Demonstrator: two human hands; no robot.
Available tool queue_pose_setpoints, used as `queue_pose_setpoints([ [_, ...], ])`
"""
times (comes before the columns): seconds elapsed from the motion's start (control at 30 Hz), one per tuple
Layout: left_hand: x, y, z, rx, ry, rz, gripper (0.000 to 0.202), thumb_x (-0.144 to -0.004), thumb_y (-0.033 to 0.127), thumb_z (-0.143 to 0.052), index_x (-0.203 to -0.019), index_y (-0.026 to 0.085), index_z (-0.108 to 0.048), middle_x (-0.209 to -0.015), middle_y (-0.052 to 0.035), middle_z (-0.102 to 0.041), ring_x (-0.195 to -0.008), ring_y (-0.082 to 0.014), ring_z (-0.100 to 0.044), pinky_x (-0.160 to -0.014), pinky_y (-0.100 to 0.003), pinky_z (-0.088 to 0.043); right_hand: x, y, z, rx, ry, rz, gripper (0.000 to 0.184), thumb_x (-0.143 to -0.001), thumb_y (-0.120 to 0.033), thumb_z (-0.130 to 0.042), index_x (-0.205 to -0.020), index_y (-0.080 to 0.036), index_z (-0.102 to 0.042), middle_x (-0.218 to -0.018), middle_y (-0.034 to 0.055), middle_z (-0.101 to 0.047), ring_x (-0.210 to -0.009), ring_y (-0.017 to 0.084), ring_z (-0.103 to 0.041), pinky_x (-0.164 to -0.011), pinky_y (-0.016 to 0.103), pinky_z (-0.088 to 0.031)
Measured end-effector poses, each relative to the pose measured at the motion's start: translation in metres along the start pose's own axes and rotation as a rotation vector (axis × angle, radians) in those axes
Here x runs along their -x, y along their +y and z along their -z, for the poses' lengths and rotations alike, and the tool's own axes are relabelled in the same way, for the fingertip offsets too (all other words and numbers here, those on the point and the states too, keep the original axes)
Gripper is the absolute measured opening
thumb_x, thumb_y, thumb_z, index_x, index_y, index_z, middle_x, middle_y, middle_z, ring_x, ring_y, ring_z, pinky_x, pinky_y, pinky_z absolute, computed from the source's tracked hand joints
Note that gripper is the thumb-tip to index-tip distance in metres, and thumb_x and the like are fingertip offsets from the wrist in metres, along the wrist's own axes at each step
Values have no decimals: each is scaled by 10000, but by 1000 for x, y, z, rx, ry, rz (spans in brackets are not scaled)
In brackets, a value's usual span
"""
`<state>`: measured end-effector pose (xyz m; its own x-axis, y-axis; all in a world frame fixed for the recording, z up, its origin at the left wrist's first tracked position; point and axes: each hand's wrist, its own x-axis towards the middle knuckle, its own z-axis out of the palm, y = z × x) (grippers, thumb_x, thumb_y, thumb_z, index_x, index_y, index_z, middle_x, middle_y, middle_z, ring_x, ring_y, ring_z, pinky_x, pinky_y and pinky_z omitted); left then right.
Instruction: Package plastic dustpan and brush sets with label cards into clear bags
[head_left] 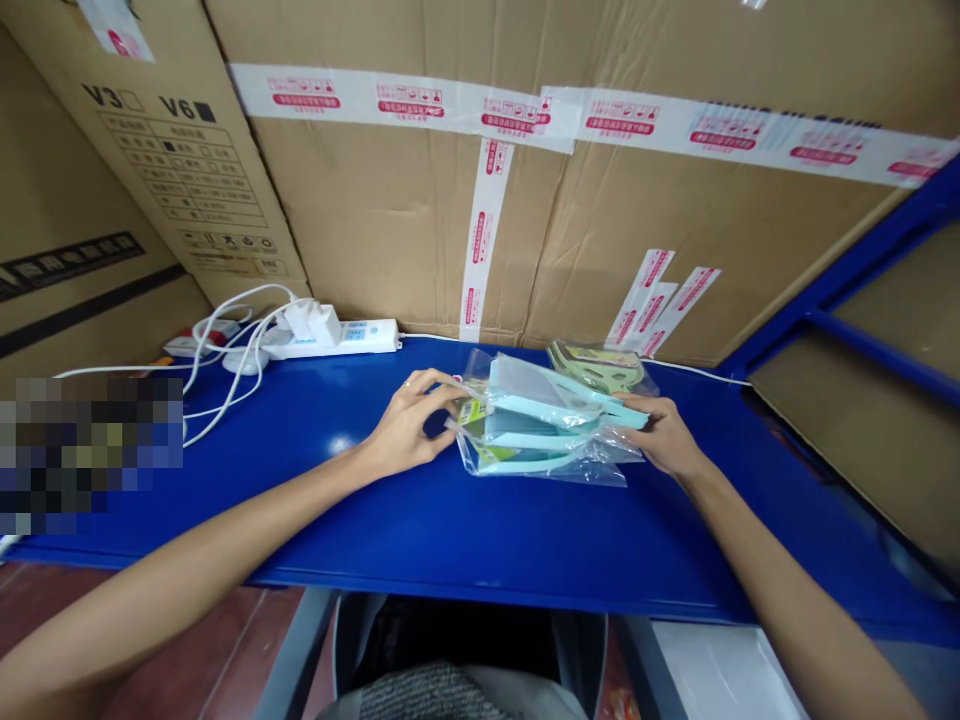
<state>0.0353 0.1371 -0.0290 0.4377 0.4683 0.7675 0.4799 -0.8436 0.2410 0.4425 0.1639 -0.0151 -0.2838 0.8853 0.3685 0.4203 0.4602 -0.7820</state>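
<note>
Several light-blue plastic pieces (544, 395) with flat panels and narrow, handle-like ends lie stacked over the blue table. Around them is a clear plastic bag (600, 472), crumpled and loose along the front. My right hand (666, 435) is closed on their narrow right ends. At the left side, my left hand (416, 420) pinches the edge of the bag with its fingertips, beside a yellow-green label (472, 412). The exact kind of the pieces I cannot make out through the film.
Behind the bag lies a pale-green bagged item (600, 367). A white power strip (367, 337) with plugs and cables stands at the back left of the blue table (480, 550). Cardboard (390, 230) walls the back, and a blue metal frame (847, 270) runs along the right.
</note>
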Motion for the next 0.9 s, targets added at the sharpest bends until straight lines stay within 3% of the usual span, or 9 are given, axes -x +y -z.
queue_pose_setpoints([
  [0.1, 1, -2, -4, -26, -14, -58, 297, -928, 146, -708, -1212, 215, -760, -1066, -88, -800, -1152, -296, -638, -927, -469, -509, 0, 1, -4, -2, -10, -3, 471, -640, -618, -952, -641, -191, -751, -735, 69, -723, -728, 251, -673, -648, 332, -545],
  [0.3, 1, -9, -2, 70, -2, -108, 188, -976, 176, -715, -1121, 240, -817, -947, -52, -824, -1110, -275, -652, -932, -461, -512, -1, 0, -3, -33, -6, -21, 459, -623, -593, -965, -639, -194, -739, -737, 67, -714, -695, 226, -646, -607, 316, -534],
  [0.47, -5, -23, 18, 177, -21, -57, 115, -966, 259, -756, -1039, 236, -842, -817, -38, -800, -856, -219, -679, -859, -418, -548, 0, 4, 11, -140, 83, -34, 393, -653, -518, -960, -683, -185, -755, -861, 69, -741, -723, 215, -653, -641, 313, -532],
  [0.53, -8, -34, 28, 163, 43, 2, 111, -957, 277, -758, -1017, 243, -844, -851, -48, -810, -853, -216, -689, -823, -399, -557, 1, 3, 15, -140, 109, -11, 373, -679, -500, -949, -681, -187, -745, -901, 69, -746, -736, 210, -650, -647, 310, -523],
  [0.63, -11, -51, 40, 40, 237, 156, 115, -917, 338, -796, -956, 234, -827, -891, -49, -806, -863, -219, -698, -843, -404, -564, 1, -7, 11, -17, 115, 89, 345, -748, -486, -905, -686, -192, -735, -874, 58, -738, -751, 207, -646, -667, 305, -511],
  [0.77, -13, -60, 48, -32, 416, 237, 173, -868, 363, -845, -888, 209, -768, -859, -21, -709, -798, -184, -652, -770, -351, -560, 2, -29, -21, 178, 112, 232, 403, -856, -431, -818, -599, -192, -620, -707, 21, -637, -646, 159, -562, -610, 285, -438],
  [0.9, -17, -58, 49, 60, 517, 240, 316, -774, 428, -929, -916, 209, -750, -1067, -65, -633, -936, -195, -643, -686, -293, -589, -1, -34, -56, 291, 173, 325, 423, -916, -370, -754, -601, -193, -534, -710, 14, -609, -630, 142, -531, -608, 284, -402],
])
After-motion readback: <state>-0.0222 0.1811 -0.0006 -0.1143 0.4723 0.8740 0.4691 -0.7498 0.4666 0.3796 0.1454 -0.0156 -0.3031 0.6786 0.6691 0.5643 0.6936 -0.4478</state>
